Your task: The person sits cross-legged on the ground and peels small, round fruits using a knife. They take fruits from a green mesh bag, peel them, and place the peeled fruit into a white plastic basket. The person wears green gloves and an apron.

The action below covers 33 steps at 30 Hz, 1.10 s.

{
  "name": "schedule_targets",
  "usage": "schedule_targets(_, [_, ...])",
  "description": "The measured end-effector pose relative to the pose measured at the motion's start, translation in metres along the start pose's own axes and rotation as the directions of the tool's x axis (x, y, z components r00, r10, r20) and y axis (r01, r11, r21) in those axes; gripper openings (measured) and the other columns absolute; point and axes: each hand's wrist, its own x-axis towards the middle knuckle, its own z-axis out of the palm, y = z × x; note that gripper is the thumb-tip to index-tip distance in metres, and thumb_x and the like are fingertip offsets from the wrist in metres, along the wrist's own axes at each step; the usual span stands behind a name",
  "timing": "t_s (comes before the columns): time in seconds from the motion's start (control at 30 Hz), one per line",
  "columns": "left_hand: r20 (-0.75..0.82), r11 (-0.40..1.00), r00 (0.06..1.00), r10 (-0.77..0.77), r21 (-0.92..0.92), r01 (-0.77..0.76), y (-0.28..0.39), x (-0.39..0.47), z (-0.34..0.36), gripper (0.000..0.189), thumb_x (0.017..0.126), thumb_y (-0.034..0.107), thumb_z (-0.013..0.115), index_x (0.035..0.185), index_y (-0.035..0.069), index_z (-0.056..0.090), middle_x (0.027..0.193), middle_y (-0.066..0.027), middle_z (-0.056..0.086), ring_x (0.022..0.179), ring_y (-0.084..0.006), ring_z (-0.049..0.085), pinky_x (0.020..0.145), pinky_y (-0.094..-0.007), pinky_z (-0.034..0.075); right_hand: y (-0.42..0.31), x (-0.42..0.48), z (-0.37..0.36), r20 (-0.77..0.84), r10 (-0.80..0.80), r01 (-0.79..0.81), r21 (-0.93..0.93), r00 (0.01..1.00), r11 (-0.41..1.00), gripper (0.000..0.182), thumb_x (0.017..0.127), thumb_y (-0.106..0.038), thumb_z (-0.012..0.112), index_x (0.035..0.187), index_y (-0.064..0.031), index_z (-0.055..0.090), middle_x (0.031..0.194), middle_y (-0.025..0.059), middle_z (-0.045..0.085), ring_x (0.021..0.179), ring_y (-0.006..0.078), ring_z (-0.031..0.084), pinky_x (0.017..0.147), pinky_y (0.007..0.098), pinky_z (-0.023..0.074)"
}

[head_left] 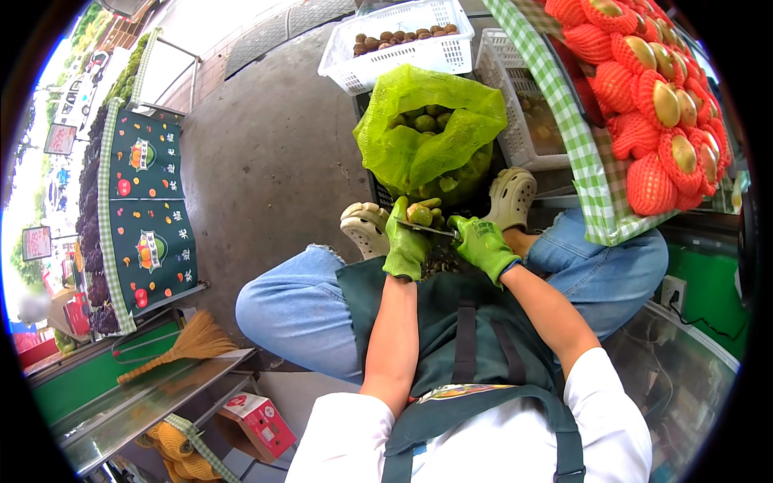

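My left hand [406, 244], in a green work glove, grips a round green-husked fruit [420, 215], likely a walnut, with a paler, browner patch on its side. In my right hand [485, 244], also gloved, is a knife [430, 228]; its narrow blade lies across the near side of the fruit, against or close to it. Whether the edge has entered the husk cannot be made out. Just beyond both hands stands a yellow-green mesh bag [416, 157], its mouth folded open on more green fruits [425, 124]. Dark scraps [444, 265] lie below my hands.
A white plastic crate [392, 66] beyond the bag holds brown walnuts [401, 39]. Another white crate [510, 78] stands right of it. Net-wrapped fruits [655, 115] fill a display at the right. My clogs [512, 196] flank the bag. A straw broom [196, 341] lies at left.
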Motion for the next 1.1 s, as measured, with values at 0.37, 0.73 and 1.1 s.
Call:
schedule_targets(0.37, [-0.195, 0.987, 0.979, 0.058, -0.134, -0.086, -0.014, 0.011, -0.019, 0.047, 0.095, 0.043, 0.044, 0.107, 0.001, 0.063, 0.083, -0.0141, 0.065, 0.069, -0.0293, 0.058, 0.066, -0.0408, 0.050, -0.016, 0.014, 0.041, 0.021, 0.159, -0.160, 0.152, 0.987, 0.975, 0.030, 0.088, -0.021, 0.056, 0.116, -0.0127, 0.063, 0.100, 0.0193, 0.070, 0.093, 0.0380, 0.067, 0.079, 0.0506, 0.0515])
schedule_targets(0.73, [-0.187, 0.961, 0.943, 0.276, 0.065, -0.269, -0.015, -0.001, -0.011, 0.031, 0.094, 0.039, 0.063, 0.098, 0.009, 0.062, 0.086, -0.0063, 0.067, 0.072, -0.0206, 0.065, 0.063, -0.0335, 0.056, -0.018, 0.034, 0.031, 0.335, 0.246, -0.370, 0.385, 0.910, 0.846, 0.031, 0.081, -0.024, 0.057, 0.100, -0.0031, 0.071, 0.098, 0.0265, 0.068, 0.095, 0.0431, 0.065, 0.083, 0.0497, 0.0513])
schedule_targets(1.1, [-0.188, 0.982, 0.975, 0.121, -0.118, -0.145, -0.001, -0.013, -0.004, 0.037, 0.097, 0.040, 0.053, 0.103, 0.004, 0.063, 0.091, -0.0099, 0.067, 0.079, -0.0252, 0.066, 0.067, -0.0343, 0.058, -0.018, 0.021, 0.016, -0.009, 0.081, -0.078, 0.173, 0.997, 0.982, 0.020, 0.084, -0.024, 0.057, 0.094, -0.0091, 0.066, 0.083, 0.0214, 0.069, 0.081, 0.0417, 0.066, 0.074, 0.0520, 0.0507])
